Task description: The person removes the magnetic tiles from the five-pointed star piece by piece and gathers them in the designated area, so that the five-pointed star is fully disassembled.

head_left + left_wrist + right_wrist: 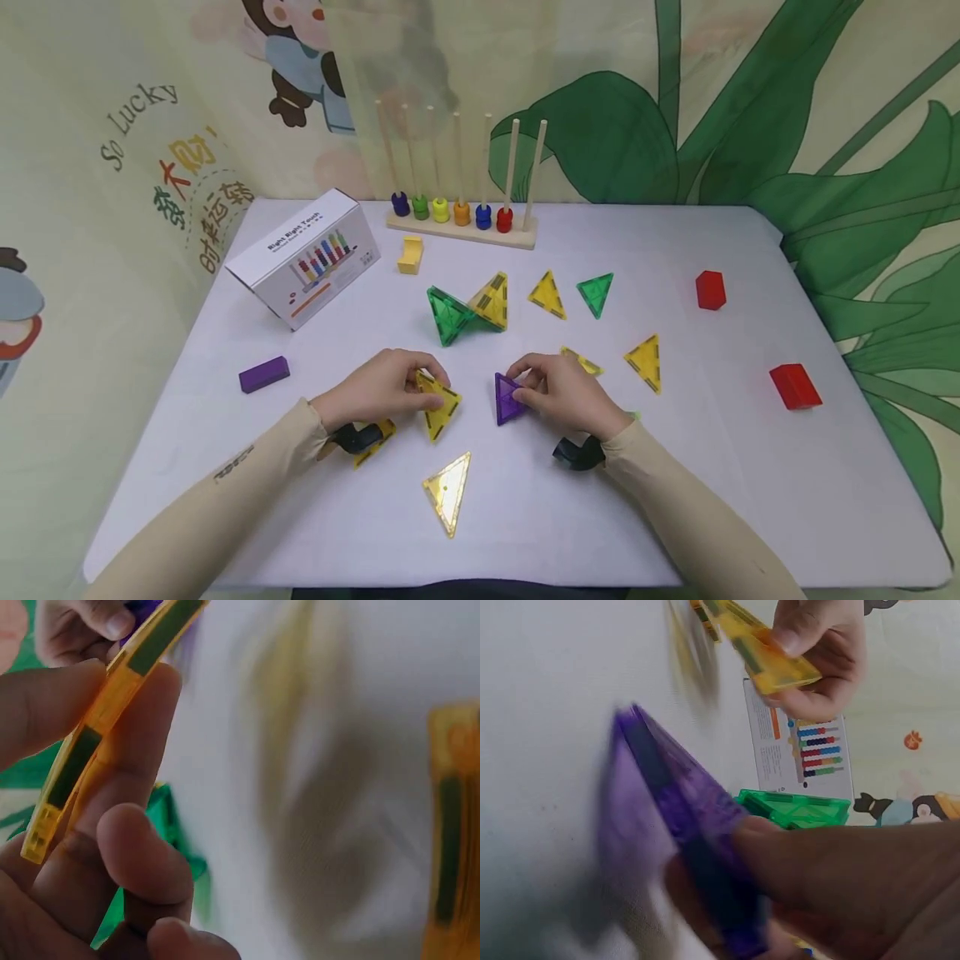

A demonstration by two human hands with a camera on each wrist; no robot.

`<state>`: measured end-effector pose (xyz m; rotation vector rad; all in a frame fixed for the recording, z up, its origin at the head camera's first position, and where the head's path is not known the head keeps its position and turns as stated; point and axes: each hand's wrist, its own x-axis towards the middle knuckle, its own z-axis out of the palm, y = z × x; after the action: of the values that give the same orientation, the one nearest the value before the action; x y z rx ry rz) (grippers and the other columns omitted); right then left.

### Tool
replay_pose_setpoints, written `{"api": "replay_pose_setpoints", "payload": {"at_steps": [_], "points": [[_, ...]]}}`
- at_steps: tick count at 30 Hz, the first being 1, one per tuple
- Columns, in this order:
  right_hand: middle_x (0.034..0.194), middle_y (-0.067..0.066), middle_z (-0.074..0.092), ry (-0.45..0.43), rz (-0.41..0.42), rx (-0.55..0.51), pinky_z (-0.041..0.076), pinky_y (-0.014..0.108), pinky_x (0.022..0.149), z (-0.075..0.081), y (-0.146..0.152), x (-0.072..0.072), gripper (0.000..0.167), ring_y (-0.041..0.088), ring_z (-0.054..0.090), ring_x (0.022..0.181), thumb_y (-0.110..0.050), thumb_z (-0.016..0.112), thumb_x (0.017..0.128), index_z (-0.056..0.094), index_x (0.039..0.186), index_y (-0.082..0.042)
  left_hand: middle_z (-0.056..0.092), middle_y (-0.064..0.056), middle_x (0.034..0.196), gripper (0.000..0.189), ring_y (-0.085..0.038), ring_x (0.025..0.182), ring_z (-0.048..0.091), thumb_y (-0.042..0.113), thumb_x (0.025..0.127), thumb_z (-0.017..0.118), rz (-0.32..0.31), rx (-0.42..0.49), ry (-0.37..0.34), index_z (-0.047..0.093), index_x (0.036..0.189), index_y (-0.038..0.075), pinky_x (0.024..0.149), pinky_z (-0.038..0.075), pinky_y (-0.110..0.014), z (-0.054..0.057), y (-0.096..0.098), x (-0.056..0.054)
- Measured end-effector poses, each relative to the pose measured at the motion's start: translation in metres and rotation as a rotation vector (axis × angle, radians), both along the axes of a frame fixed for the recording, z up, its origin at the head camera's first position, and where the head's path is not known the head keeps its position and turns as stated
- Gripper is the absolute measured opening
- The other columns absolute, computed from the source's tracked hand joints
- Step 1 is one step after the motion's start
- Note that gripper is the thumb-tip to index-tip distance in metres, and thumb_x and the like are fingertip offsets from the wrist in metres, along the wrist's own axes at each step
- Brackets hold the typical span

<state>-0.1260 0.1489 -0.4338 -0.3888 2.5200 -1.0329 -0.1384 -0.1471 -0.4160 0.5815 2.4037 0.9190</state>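
Fingers (420,392) of the left hand (378,392) pinch a yellow triangle tile (438,406); the right hand (562,392) pinches a purple triangle tile (507,398), both mid-frame above the counter (675,467). Tiles look light, stiff and slick; edges probably grip best.
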Motion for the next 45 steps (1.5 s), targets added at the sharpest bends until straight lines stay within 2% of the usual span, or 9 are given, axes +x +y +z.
{"api": "replay_pose_setpoints", "payload": {"at_steps": [3, 9, 13, 16, 20, 26, 32, 37, 45], "points": [[0.079, -0.005, 0.067, 0.001, 0.051, 0.077, 0.044, 0.026, 0.063, 0.0, 0.002, 0.005, 0.013, 0.011, 0.056, 0.069, -0.017, 0.076, 0.093, 0.074, 0.107, -0.018, 0.064, 0.008, 0.077, 0.019, -0.007, 0.062, 0.049, 0.027, 0.093, 0.079, -0.072, -0.036, 0.024, 0.074, 0.11, 0.021, 0.058, 0.041, -0.023, -0.009, 0.009, 0.001], [0.08, -0.009, 0.067, 0.092, 0.084, 0.153, 0.047, 0.027, 0.071, -0.004, -0.001, 0.012, 0.005, 0.008, 0.057, 0.075, -0.018, 0.079, 0.091, 0.075, 0.093, -0.019, 0.073, 0.006, 0.105, 0.019, -0.013, 0.094, 0.06, 0.027, 0.088, 0.083, -0.119, -0.137, 0.225, 0.077, 0.104, 0.019, 0.089, 0.051, -0.036, -0.012, 0.012, 0.004], [0.089, -0.009, 0.069, 0.113, 0.048, 0.149, 0.051, 0.03, 0.078, -0.004, -0.003, 0.013, 0.005, 0.008, 0.06, 0.082, -0.02, 0.08, 0.091, 0.076, 0.093, -0.02, 0.074, 0.005, 0.1, 0.013, -0.015, 0.093, 0.063, 0.027, 0.091, 0.079, -0.035, -0.115, 0.332, 0.077, 0.101, 0.018, 0.087, 0.054, -0.038, -0.005, 0.004, -0.005], [0.088, -0.008, 0.069, 0.119, 0.015, 0.139, 0.05, 0.03, 0.078, -0.004, -0.005, 0.011, 0.005, 0.009, 0.059, 0.082, -0.023, 0.079, 0.092, 0.076, 0.093, -0.02, 0.075, 0.003, 0.094, 0.009, -0.016, 0.081, 0.061, 0.023, 0.095, 0.073, 0.091, -0.095, 0.381, 0.077, 0.1, 0.017, 0.077, 0.051, -0.034, 0.003, -0.007, -0.025], [0.085, -0.008, 0.069, 0.143, -0.007, 0.108, 0.05, 0.03, 0.078, -0.001, -0.009, 0.008, 0.006, 0.009, 0.058, 0.08, -0.024, 0.078, 0.092, 0.076, 0.094, -0.019, 0.075, -0.003, 0.099, 0.017, -0.02, 0.08, 0.059, 0.019, 0.098, 0.07, 0.179, -0.089, 0.371, 0.073, 0.113, 0.013, 0.074, 0.047, -0.032, 0.007, -0.018, -0.06], [0.084, -0.008, 0.07, 0.151, -0.011, 0.063, 0.05, 0.029, 0.074, 0.002, -0.02, 0.005, 0.007, 0.008, 0.059, 0.077, -0.024, 0.078, 0.091, 0.077, 0.095, -0.018, 0.07, -0.01, 0.129, 0.041, -0.024, 0.103, 0.062, 0.008, 0.095, 0.071, 0.036, 0.003, 0.234, 0.064, 0.135, 0.011, 0.088, 0.051, -0.037, -0.002, -0.009, -0.1], [0.084, -0.008, 0.07, 0.137, 0.0, 0.078, 0.05, 0.028, 0.073, 0.003, -0.028, 0.001, 0.009, 0.007, 0.059, 0.077, -0.027, 0.078, 0.092, 0.077, 0.097, -0.019, 0.07, -0.008, 0.134, 0.047, -0.027, 0.116, 0.063, -0.008, 0.089, 0.066, -0.009, 0.02, 0.205, 0.069, 0.131, 0.013, 0.103, 0.052, -0.047, -0.009, 0.002, -0.109], [0.083, -0.008, 0.069, 0.13, 0.007, 0.097, 0.049, 0.027, 0.072, 0.005, -0.032, -0.004, 0.01, 0.008, 0.058, 0.076, -0.027, 0.077, 0.093, 0.076, 0.097, -0.018, 0.071, -0.01, 0.134, 0.047, -0.032, 0.131, 0.061, -0.012, 0.088, 0.065, -0.021, 0.042, 0.194, 0.072, 0.126, 0.014, 0.117, 0.043, -0.055, -0.01, 0.008, -0.114], [0.083, -0.005, 0.068, 0.127, 0.015, 0.111, 0.047, 0.028, 0.07, 0.011, -0.041, -0.012, 0.014, 0.012, 0.058, 0.076, -0.03, 0.077, 0.093, 0.076, 0.1, -0.017, 0.076, -0.01, 0.124, 0.038, -0.032, 0.125, 0.066, -0.011, 0.088, 0.068, 0.002, 0.061, 0.24, 0.077, 0.117, 0.013, 0.115, 0.045, -0.054, -0.012, 0.009, -0.119]]}}
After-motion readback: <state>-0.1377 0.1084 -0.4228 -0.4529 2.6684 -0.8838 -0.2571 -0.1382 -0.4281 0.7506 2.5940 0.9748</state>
